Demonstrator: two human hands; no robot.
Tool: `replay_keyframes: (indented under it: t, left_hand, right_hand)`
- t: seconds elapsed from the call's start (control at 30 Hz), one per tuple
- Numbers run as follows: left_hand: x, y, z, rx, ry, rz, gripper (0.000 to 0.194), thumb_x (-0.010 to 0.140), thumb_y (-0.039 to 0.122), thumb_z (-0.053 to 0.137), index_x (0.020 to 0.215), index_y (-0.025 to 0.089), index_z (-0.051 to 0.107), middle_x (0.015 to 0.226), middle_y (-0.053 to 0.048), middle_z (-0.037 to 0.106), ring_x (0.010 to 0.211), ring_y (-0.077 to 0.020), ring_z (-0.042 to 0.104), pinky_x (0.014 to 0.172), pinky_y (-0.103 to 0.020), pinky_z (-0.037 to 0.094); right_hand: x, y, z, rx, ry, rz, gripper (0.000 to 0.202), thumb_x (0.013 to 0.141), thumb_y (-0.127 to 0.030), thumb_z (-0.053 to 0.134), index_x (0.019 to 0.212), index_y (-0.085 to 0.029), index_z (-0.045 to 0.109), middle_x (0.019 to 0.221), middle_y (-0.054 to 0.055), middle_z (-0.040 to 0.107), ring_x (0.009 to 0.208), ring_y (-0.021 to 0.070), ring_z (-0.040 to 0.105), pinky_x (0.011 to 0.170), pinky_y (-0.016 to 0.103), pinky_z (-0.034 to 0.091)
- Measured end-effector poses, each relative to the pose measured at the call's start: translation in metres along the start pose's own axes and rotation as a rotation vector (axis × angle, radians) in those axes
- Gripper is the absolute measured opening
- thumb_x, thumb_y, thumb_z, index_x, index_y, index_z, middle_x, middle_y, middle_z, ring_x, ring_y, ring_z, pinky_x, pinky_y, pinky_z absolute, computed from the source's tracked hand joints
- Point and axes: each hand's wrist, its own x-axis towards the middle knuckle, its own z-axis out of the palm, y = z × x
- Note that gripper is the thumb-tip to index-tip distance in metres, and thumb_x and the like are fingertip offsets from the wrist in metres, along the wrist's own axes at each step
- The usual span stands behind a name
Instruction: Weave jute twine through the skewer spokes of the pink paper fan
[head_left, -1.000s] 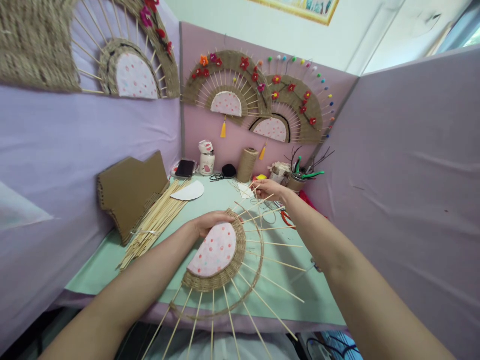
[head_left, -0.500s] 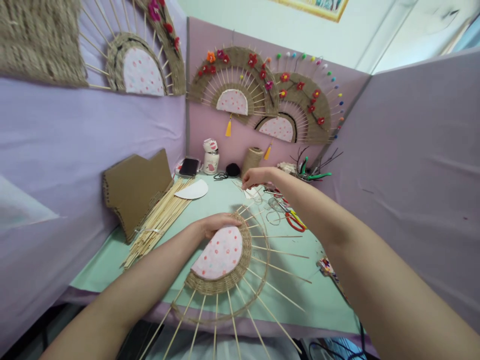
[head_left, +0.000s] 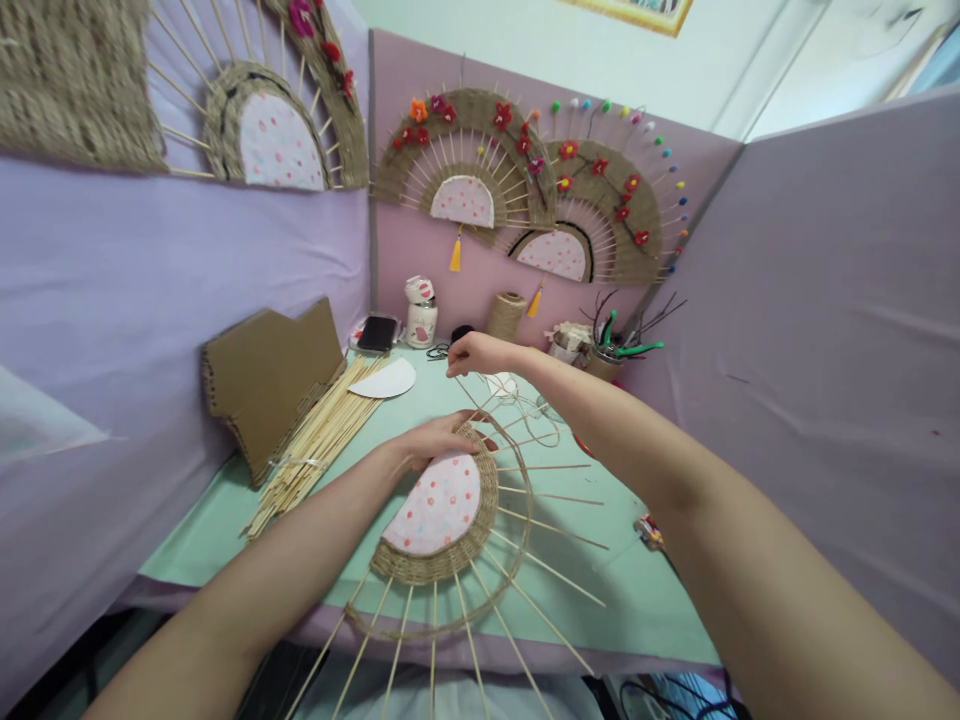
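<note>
A half-made fan (head_left: 438, 506) lies tilted over the table's front edge. It has a pink dotted half-circle centre, a woven twine band (head_left: 420, 570) around that, and thin sticks spreading outward. A looser ring of twine (head_left: 526, 540) runs across the sticks farther out. My left hand (head_left: 439, 442) grips the fan at its upper end, thumb over the woven band and fingers partly hidden behind. Above it, my right hand (head_left: 480, 354) is raised with its fingers pinched on a thin strand of twine, which runs down toward the fan's upper sticks.
A bundle of sticks (head_left: 307, 450) and a white half-circle (head_left: 384, 379) lie left, beside brown cardboard (head_left: 274, 370). A twine spool (head_left: 506, 317), a white bottle (head_left: 421, 322) and green-handled pliers (head_left: 637, 350) stand at the back. Finished fans (head_left: 517, 120) hang on the partition.
My right hand has moved left and slightly up with the twine. My left hand's fingers have spread a little around the fan's upper end, and the fan has shifted slightly left.
</note>
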Motion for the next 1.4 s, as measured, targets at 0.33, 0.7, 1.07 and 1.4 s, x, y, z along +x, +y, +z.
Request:
replay_keyframes:
  t: [0.33, 0.7, 1.07, 1.4]
  left_hand:
    - [0.007, 0.004, -0.003, -0.155, 0.138, 0.119, 0.045, 0.068, 0.021, 0.071, 0.109, 0.018, 0.055, 0.098, -0.011, 0.066, 0.084, -0.0221, 0.065, 0.076, -0.035, 0.047]
    - [0.011, 0.001, -0.008, -0.063, 0.154, 0.140, 0.015, 0.072, 0.014, 0.065, 0.086, 0.011, 0.061, 0.094, -0.012, 0.068, 0.089, -0.0192, 0.064, 0.080, -0.029, 0.047]
    - [0.012, -0.001, -0.006, -0.293, 0.106, 0.125, 0.034, 0.074, 0.011, 0.061, 0.105, 0.018, 0.051, 0.107, -0.013, 0.065, 0.098, -0.0240, 0.063, 0.086, -0.037, 0.047]
    - [0.013, -0.004, -0.006, -0.316, 0.118, 0.150, 0.013, 0.075, 0.010, 0.060, 0.085, 0.013, 0.053, 0.101, -0.013, 0.067, 0.094, -0.0229, 0.064, 0.082, -0.036, 0.050]
  right_hand:
    - [-0.059, -0.041, 0.001, 0.149, 0.148, -0.081, 0.027, 0.070, -0.041, 0.062, 0.069, -0.014, 0.062, 0.060, -0.001, 0.056, 0.058, 0.0095, 0.046, 0.056, 0.022, 0.033]
    - [-0.110, 0.027, 0.010, 0.250, 0.537, 0.141, 0.032, 0.070, -0.046, 0.062, 0.071, -0.014, 0.062, 0.060, 0.000, 0.050, 0.056, 0.0095, 0.038, 0.051, 0.023, 0.029]
    - [-0.105, 0.020, 0.011, 0.282, 0.499, 0.083, 0.034, 0.071, -0.048, 0.060, 0.073, -0.014, 0.063, 0.059, -0.001, 0.050, 0.054, 0.0088, 0.038, 0.050, 0.023, 0.028]
    - [-0.098, 0.057, -0.020, 0.034, 0.480, 0.190, 0.028, 0.064, -0.041, 0.066, 0.069, -0.014, 0.065, 0.058, -0.001, 0.055, 0.054, 0.0095, 0.044, 0.053, 0.022, 0.032]
